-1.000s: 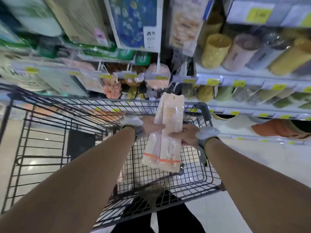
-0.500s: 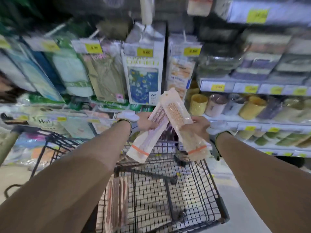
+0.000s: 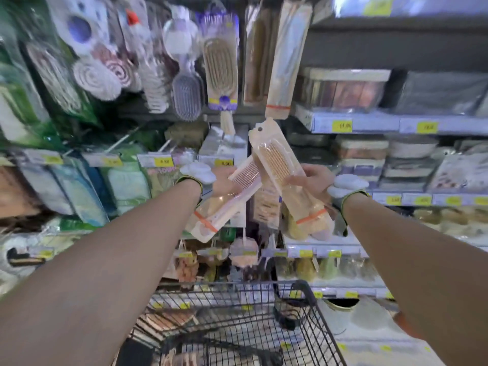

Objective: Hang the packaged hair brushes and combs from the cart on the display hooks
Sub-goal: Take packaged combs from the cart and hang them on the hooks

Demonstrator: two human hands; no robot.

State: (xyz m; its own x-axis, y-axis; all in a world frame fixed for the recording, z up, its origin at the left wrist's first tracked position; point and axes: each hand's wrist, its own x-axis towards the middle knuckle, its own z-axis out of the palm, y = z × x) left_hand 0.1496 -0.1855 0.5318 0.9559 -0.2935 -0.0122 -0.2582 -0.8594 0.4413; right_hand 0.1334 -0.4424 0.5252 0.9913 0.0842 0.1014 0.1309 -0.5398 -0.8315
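I hold two packaged combs in front of the display. My left hand (image 3: 223,182) grips one clear comb package (image 3: 211,217) that slants down to the left. My right hand (image 3: 314,180) grips the other comb package (image 3: 277,165), tilted so that its hang hole points up at the hooks. The two packages cross between my hands. Above them, packaged brushes (image 3: 220,64) and a long comb package (image 3: 286,59) hang on the display hooks. The black wire cart (image 3: 237,323) stands below, with more packages (image 3: 163,322) lying in it.
Shelves with yellow price tags (image 3: 342,126) and boxed goods fill the right side. Sponges and bath items (image 3: 95,77) hang at the upper left. Cloth packs (image 3: 126,183) hang on the left behind my forearm. Pale floor shows to the right of the cart.
The view has tilted up from the cart to the hooks. Both hands have risen with the packages, which split apart from one bundle and now cross near the hanging combs.
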